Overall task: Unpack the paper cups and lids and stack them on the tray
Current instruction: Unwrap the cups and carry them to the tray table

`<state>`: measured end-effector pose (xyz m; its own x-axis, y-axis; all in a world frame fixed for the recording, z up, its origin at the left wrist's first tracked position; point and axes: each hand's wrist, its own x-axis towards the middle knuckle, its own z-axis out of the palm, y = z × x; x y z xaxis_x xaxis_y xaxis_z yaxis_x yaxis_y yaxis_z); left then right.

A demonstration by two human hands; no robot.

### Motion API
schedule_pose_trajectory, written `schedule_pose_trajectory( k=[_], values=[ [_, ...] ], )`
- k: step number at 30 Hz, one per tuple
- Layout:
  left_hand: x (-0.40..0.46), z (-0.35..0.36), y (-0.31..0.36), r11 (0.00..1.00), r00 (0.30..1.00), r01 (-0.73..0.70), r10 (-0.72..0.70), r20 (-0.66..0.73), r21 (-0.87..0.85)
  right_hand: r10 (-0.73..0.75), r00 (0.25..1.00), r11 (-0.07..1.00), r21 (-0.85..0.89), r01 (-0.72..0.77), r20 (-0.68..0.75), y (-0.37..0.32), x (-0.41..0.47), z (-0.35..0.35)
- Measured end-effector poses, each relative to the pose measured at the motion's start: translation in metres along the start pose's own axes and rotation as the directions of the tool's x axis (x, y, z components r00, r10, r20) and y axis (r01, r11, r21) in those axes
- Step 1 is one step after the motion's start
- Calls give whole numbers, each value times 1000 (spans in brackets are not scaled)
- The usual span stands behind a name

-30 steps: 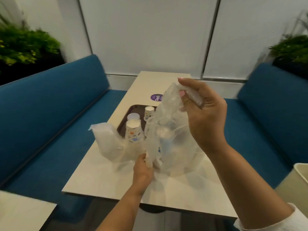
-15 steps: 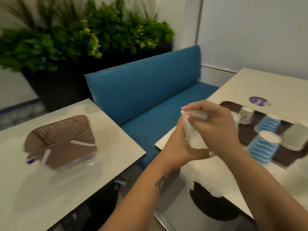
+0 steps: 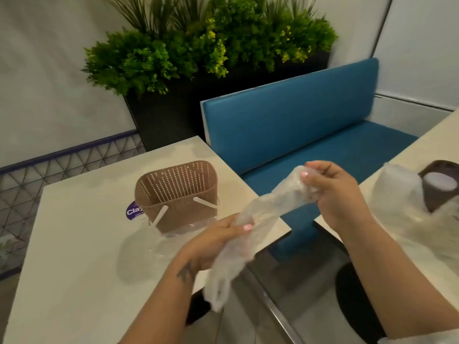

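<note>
An empty clear plastic bag (image 3: 268, 209) stretches between my hands over the gap between two tables. My right hand (image 3: 332, 194) grips its upper end, bunched up. My left hand (image 3: 213, 242) holds the middle of it, and the loose tail hangs down below. At the far right edge a corner of the dark brown tray (image 3: 437, 202) shows, with a white lid or cup top (image 3: 439, 183) on it. Another clear plastic wrapper (image 3: 397, 192) lies beside the tray on the right table.
A brown perforated basket (image 3: 176, 194) stands on the left table (image 3: 74, 244), on some clear plastic, next to a purple sticker (image 3: 133, 211). A blue bench (image 3: 298, 125) sits behind, with a planter of green plants (image 3: 198, 45) beyond it. The right table's edge (image 3: 330, 227) is close to my right wrist.
My view has swung left, away from the tray table toward the basket table. The bag, held bunched between both hands half a second ago, is now pulled out long between them.
</note>
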<state>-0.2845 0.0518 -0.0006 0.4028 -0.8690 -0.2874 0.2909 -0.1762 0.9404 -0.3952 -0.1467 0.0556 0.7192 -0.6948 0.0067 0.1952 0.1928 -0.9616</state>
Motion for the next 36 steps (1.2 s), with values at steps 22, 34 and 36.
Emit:
schedule_pose_trajectory(
  k=[22,34,36],
  values=[
    [-41,-215,-122,381,635,398,542,-550,834,227,973,428,-902,-52,51,220,61,129],
    [17,-196,-54,-9,585,237,800,-135,972,113,981,315,-942,113,155,206,62,127],
    [26,-207,-36,13,750,294,617,-240,956,61,976,325,-929,176,207,203,58,130]
  ],
)
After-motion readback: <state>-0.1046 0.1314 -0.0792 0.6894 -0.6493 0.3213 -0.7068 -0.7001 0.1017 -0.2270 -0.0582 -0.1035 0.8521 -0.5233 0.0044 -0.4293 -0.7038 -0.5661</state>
